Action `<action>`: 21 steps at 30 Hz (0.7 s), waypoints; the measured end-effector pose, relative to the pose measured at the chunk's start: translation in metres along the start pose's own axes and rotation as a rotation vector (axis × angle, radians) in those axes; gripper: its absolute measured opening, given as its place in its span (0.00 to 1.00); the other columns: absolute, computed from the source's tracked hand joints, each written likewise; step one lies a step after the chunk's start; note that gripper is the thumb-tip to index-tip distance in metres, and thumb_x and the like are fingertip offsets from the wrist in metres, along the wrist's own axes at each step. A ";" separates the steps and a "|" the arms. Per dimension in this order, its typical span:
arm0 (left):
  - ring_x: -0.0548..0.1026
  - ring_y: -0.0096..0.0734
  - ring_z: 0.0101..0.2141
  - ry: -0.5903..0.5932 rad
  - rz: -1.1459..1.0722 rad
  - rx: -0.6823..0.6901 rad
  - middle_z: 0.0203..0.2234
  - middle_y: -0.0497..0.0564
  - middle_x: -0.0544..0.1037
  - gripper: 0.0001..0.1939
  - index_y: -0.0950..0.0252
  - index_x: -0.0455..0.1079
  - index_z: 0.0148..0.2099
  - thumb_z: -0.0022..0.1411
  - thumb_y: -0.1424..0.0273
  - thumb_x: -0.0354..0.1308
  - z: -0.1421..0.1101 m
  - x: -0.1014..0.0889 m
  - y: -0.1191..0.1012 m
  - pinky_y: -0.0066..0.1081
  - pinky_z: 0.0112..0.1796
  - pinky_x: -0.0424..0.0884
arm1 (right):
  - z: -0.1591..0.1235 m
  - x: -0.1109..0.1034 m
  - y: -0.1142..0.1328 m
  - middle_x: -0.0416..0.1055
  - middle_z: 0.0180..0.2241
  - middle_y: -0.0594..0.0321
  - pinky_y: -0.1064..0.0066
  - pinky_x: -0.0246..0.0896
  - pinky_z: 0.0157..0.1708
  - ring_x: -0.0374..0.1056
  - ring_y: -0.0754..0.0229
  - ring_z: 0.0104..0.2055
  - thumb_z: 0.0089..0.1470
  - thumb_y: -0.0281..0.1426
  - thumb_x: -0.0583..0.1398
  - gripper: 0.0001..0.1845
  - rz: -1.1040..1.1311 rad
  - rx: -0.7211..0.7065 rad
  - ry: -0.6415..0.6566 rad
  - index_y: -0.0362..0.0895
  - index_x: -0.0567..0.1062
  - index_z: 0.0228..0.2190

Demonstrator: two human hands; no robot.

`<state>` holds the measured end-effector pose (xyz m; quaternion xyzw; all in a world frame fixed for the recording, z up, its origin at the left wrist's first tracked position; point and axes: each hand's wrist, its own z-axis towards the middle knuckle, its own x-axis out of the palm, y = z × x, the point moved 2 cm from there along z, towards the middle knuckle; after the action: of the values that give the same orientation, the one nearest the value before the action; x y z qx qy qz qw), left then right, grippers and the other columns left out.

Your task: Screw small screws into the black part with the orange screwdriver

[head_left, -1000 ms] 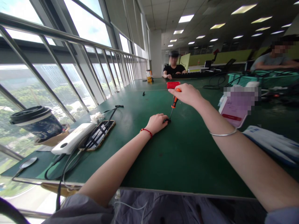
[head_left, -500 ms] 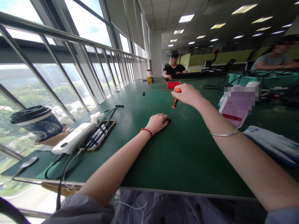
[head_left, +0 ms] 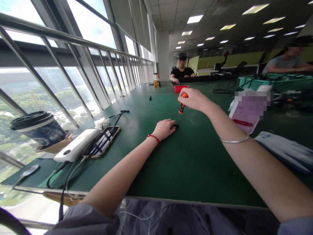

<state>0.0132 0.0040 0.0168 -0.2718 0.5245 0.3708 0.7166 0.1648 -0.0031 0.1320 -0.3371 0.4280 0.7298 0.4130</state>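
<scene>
Your right hand [head_left: 192, 99] gripped the screwdriver [head_left: 181, 108] high, seemingly its surest hold; your left hand [head_left: 164, 129] pinched a probably light, stiff black part [head_left: 176, 126].

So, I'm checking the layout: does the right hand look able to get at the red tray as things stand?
Probably yes: the red tray lies just beyond the right hand, with no barrier visible between. Its fingers hold the screwdriver, though, which might hinder grasping.

Left hand [head_left: 165, 129]: thin red cord bracelet [head_left: 153, 137] at wrist. Right hand [head_left: 194, 98]: slim silver metal bangle [head_left: 234, 141] up forearm. Loose greyish-purple fabric sleeves [head_left: 84, 222], pushed up. Similar-coloured creased cloth [head_left: 181, 220] over lap.
</scene>
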 end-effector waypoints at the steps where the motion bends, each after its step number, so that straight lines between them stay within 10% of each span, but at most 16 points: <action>1: 0.74 0.31 0.35 0.000 0.000 0.004 0.36 0.50 0.76 0.14 0.60 0.72 0.46 0.63 0.67 0.48 0.000 0.000 0.000 0.26 0.34 0.68 | 0.000 0.000 0.001 0.73 0.32 0.61 0.69 0.52 0.27 0.63 0.59 0.28 0.48 0.39 0.54 0.14 0.014 -0.005 0.011 0.47 0.72 0.36; 21: 0.74 0.32 0.36 0.009 0.002 -0.009 0.36 0.50 0.76 0.14 0.60 0.72 0.47 0.63 0.67 0.48 0.000 -0.001 -0.001 0.27 0.35 0.69 | 0.002 0.000 -0.004 0.73 0.29 0.58 0.67 0.53 0.29 0.67 0.55 0.33 0.52 0.43 0.51 0.17 -0.038 0.021 -0.004 0.46 0.74 0.25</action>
<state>0.0133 0.0030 0.0181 -0.2762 0.5264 0.3724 0.7127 0.1683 0.0000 0.1310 -0.3393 0.4285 0.7178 0.4312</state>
